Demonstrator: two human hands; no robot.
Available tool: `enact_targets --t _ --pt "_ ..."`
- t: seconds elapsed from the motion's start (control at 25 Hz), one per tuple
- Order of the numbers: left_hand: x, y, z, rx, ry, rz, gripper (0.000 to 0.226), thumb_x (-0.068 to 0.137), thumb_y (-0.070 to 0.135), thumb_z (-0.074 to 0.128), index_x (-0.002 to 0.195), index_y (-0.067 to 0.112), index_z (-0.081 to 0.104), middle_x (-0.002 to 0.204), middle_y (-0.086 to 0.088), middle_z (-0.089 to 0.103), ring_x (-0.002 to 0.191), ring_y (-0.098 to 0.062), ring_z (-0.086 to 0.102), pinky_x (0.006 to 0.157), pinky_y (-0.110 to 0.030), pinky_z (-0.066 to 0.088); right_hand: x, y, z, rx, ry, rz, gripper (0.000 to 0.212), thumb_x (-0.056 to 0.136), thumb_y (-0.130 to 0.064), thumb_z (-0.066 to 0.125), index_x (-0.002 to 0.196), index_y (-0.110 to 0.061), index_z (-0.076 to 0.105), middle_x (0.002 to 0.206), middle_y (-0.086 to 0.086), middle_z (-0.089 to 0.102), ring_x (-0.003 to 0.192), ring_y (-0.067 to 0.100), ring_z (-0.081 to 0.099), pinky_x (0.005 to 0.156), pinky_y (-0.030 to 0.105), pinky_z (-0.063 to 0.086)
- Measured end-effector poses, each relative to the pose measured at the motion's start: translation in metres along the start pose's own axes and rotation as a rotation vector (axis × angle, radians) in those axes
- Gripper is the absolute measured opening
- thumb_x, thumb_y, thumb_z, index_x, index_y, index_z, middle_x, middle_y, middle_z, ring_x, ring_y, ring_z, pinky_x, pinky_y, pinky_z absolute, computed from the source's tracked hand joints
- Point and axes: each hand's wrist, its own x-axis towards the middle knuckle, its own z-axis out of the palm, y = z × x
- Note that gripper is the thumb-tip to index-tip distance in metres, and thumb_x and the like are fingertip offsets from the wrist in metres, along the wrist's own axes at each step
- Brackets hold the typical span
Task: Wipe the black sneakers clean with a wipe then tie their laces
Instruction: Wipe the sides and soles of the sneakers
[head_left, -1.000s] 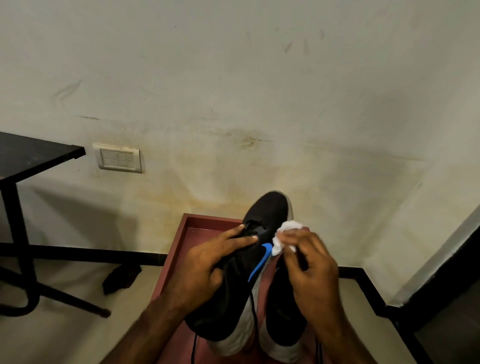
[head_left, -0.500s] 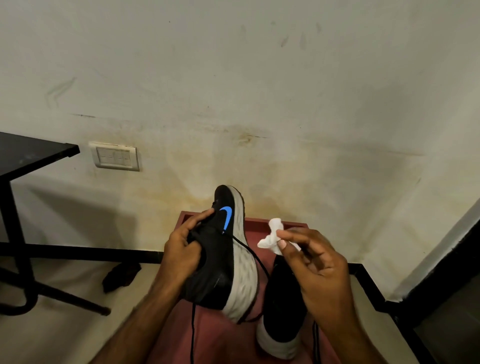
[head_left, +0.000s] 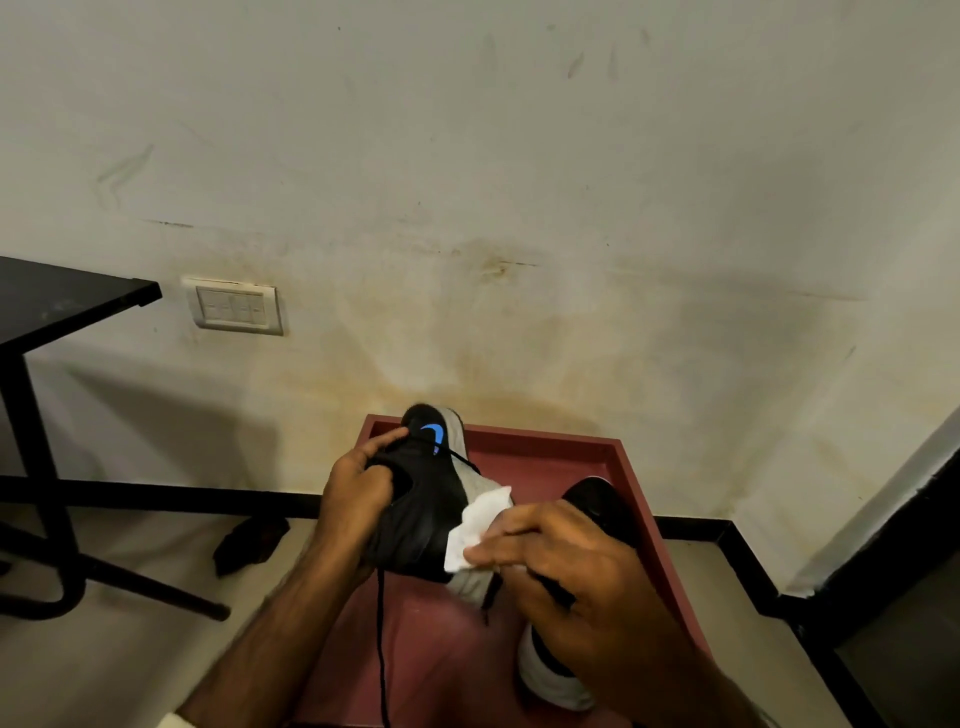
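Note:
My left hand (head_left: 358, 488) grips a black sneaker (head_left: 423, 512) with a blue logo and a grey-white sole, turned on its side above the red tray (head_left: 566, 447). My right hand (head_left: 566, 566) presses a white wipe (head_left: 475, 527) against that sneaker's sole edge. A loose black lace (head_left: 382, 649) hangs down from the held shoe. The second black sneaker (head_left: 597, 501) lies in the tray to the right, mostly hidden behind my right hand, its white heel (head_left: 550, 680) showing near me.
A black table (head_left: 57, 301) with metal legs stands at the left. A dark crumpled object (head_left: 249, 543) lies on the floor by the black skirting. A wall switch plate (head_left: 234, 306) is on the stained wall. A dark doorway edge (head_left: 909, 545) is at the right.
My left hand turned the sneaker from sole-down onto its side. My right hand came down from mid-air and put the wipe against the sole edge.

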Motion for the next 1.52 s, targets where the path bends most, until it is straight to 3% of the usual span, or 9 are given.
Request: enact_targets --t 0.2,0.48,0.64,0.72,0.84,0.96,1.08,1.24,1.52 --pt "-0.040 0.018 -0.004 0.195 -0.233 -0.054 0.019 0.103 0.008 0.055 0.101 0.016 0.072 0.083 -0.008 0.080 0.073 -0.027 0.077 0.059 -0.032 0.063 0.011 -0.011 -0.003 -0.077 0.512 0.058 0.025 0.090 0.003 0.070 0.109 -0.009 0.081 0.114 0.001 0.072 0.113 0.013 0.069 0.095 0.023 0.054" --pt "-0.046 0.015 -0.006 0.509 -0.475 -0.083 0.033 0.099 0.021 0.065 0.131 0.014 0.059 0.122 -0.012 0.071 0.079 -0.022 0.081 0.073 -0.039 0.067 0.020 0.000 -0.007 0.095 0.484 0.214 0.026 0.098 -0.004 0.064 0.114 -0.018 0.078 0.120 -0.008 0.070 0.121 0.016 0.067 0.101 0.038 0.057" --pt "-0.043 0.019 -0.008 0.944 -0.322 0.518 0.089 0.074 0.051 0.060 0.157 0.032 0.032 0.154 0.001 0.049 0.134 -0.014 0.057 0.110 -0.039 0.051 0.027 0.009 -0.012 0.088 0.458 0.243 0.026 0.098 -0.004 0.064 0.117 -0.018 0.077 0.122 -0.008 0.070 0.123 0.019 0.066 0.101 0.046 0.057" --pt "-0.044 0.024 -0.001 0.696 -0.409 0.794 0.087 0.083 0.034 0.068 0.161 0.030 0.029 0.164 0.010 0.036 0.150 -0.006 0.036 0.121 -0.030 0.036 0.031 0.011 -0.013 0.071 0.414 0.227 0.029 0.099 -0.003 0.063 0.120 -0.018 0.076 0.124 -0.009 0.070 0.124 0.018 0.066 0.102 0.046 0.057" --pt "-0.041 0.017 0.008 0.337 -0.485 0.799 0.056 0.092 -0.003 0.061 0.142 0.022 0.061 0.141 0.012 0.065 0.133 -0.008 0.059 0.114 -0.040 0.048 0.034 0.006 -0.016 0.026 0.418 0.179 0.034 0.102 -0.005 0.059 0.131 -0.015 0.071 0.126 -0.005 0.066 0.123 0.014 0.065 0.101 0.036 0.057" --pt "-0.034 0.014 0.008 0.320 -0.301 0.771 0.073 0.083 -0.018 0.063 0.126 0.041 0.069 0.121 0.038 0.066 0.116 0.012 0.062 0.102 -0.016 0.049 0.031 -0.001 -0.021 -0.036 0.541 0.126 0.037 0.100 0.000 0.055 0.135 -0.008 0.067 0.118 0.004 0.057 0.119 0.013 0.062 0.100 0.019 0.050" --pt "-0.030 0.021 0.012 0.110 -0.244 0.671 0.044 0.087 0.009 0.061 0.116 0.039 0.075 0.117 0.025 0.074 0.116 -0.001 0.068 0.103 -0.018 0.050 0.026 -0.004 -0.010 -0.064 0.436 0.135 0.036 0.100 0.004 0.059 0.131 -0.009 0.071 0.123 0.004 0.055 0.123 0.014 0.060 0.101 0.018 0.049" --pt "-0.022 0.018 0.015 0.103 -0.233 0.614 0.039 0.096 -0.018 0.047 0.120 0.004 0.069 0.103 0.018 0.079 0.100 0.001 0.073 0.087 -0.011 0.055 0.023 0.000 0.010 -0.254 0.353 0.049 0.035 0.094 -0.008 0.071 0.129 -0.002 0.071 0.131 0.009 0.063 0.129 0.015 0.059 0.107 0.024 0.050" --pt "-0.026 0.011 0.012 0.178 -0.156 0.636 0.035 0.089 0.015 0.059 0.115 0.034 0.073 0.106 0.034 0.074 0.108 0.008 0.069 0.096 -0.013 0.052 0.022 -0.003 0.034 -0.271 0.310 0.000 0.032 0.096 -0.003 0.069 0.128 -0.004 0.072 0.125 0.005 0.069 0.122 0.016 0.065 0.109 0.021 0.049"
